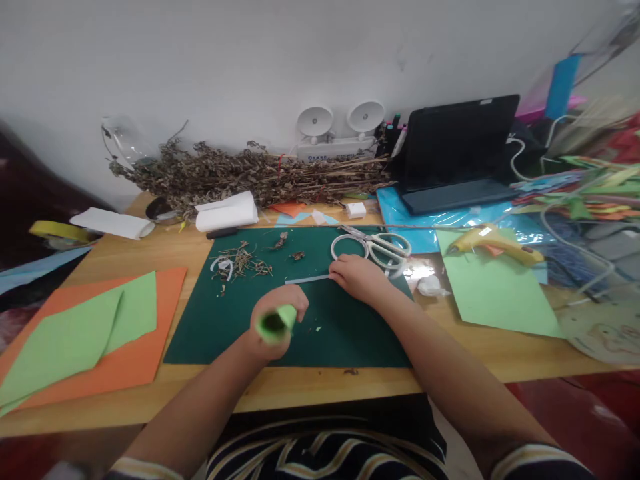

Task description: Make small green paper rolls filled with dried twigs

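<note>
My left hand (274,320) is closed around a rolled green paper tube (277,323), whose open end faces me, over the dark green mat (200,333). Fingers pinched together, my right hand (359,277) holds one end of a thin whitish strip (307,279), which points left over the mat. Just behind my right hand lie scissors with white handles (394,251). Dried stem bits (241,262) and a small white curved piece (222,267) are at the mat's left part.
A dried plant bundle (240,173) lies along the wall. At the right are a black tablet (460,143), a yellow glue gun (495,244) and green paper (500,293). Orange sheets (170,300) with green paper lie left. White paper rolls (227,212) sit behind.
</note>
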`<act>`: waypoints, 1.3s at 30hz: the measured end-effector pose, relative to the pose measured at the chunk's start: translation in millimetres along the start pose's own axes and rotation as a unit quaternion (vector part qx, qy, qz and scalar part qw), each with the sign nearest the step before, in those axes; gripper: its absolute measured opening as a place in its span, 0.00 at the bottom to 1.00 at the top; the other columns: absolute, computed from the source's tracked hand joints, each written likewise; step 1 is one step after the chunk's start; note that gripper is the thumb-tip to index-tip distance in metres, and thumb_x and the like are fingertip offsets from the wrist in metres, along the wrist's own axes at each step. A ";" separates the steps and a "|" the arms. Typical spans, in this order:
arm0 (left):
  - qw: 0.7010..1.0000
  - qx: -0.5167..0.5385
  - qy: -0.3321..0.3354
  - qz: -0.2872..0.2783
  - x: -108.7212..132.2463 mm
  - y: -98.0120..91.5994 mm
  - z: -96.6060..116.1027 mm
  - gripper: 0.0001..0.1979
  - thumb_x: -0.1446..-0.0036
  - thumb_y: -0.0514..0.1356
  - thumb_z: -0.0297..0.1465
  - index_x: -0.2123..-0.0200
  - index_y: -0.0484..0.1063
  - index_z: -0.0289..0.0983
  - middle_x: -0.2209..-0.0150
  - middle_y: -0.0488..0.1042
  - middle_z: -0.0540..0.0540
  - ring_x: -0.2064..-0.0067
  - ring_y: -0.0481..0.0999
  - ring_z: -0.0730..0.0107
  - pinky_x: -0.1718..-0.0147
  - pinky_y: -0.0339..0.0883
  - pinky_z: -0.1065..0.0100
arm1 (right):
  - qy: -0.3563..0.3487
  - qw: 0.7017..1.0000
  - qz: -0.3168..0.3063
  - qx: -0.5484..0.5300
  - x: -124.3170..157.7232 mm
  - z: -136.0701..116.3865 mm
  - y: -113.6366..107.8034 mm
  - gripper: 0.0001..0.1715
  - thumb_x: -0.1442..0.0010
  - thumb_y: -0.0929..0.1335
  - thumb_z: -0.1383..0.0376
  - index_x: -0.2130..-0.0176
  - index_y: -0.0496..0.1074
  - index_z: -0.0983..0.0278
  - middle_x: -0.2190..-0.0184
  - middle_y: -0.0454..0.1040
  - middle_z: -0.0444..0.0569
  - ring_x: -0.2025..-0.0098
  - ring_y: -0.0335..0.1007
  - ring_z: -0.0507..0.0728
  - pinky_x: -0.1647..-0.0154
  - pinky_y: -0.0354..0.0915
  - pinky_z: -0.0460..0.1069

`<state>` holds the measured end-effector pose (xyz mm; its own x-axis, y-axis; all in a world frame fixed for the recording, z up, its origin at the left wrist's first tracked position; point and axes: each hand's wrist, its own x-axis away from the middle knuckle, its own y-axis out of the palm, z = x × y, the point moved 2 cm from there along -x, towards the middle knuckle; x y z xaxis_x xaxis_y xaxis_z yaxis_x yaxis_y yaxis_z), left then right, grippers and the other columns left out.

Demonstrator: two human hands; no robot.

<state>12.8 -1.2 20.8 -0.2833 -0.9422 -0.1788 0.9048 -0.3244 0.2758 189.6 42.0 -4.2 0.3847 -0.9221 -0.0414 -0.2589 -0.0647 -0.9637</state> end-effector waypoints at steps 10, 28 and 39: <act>0.919 0.270 -0.233 0.170 -25.6 2.8 -9.2 0.14 0.41 0.39 0.33 0.74 0.56 0.36 0.86 0.57 0.55 0.87 0.57 0.80 0.85 0.57 0.76 | -0.230 0.939 0.083 -0.242 15.7 -38.7 -9.9 0.24 0.46 0.61 0.54 0.52 0.61 0.64 0.63 0.70 0.52 0.64 0.65 0.54 0.62 0.61 0.50; 0.941 0.214 -0.164 0.206 -23.7 5.0 -16.7 0.12 0.42 0.39 0.33 0.74 0.55 0.37 0.86 0.59 0.54 0.85 0.60 0.76 0.84 0.57 0.75 | -0.222 0.936 0.075 -0.262 20.4 -66.0 0.6 0.17 0.48 0.65 0.63 0.57 0.67 0.65 0.68 0.74 0.47 0.69 0.69 0.50 0.67 0.63 0.44; 0.943 0.206 -0.133 0.224 -20.3 4.4 -23.0 0.12 0.42 0.39 0.34 0.73 0.56 0.37 0.88 0.59 0.55 0.86 0.60 0.77 0.85 0.57 0.75 | -0.244 0.933 0.165 -0.208 22.0 -67.0 10.5 0.13 0.46 0.64 0.64 0.61 0.69 0.66 0.74 0.73 0.46 0.73 0.67 0.50 0.71 0.62 0.44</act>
<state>29.9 18.4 3.9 -0.0208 -0.9626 0.2700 0.7682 0.1574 0.6206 136.0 -4.6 2.4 0.5542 -0.6407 -0.5314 -0.7171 -0.0434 -0.6956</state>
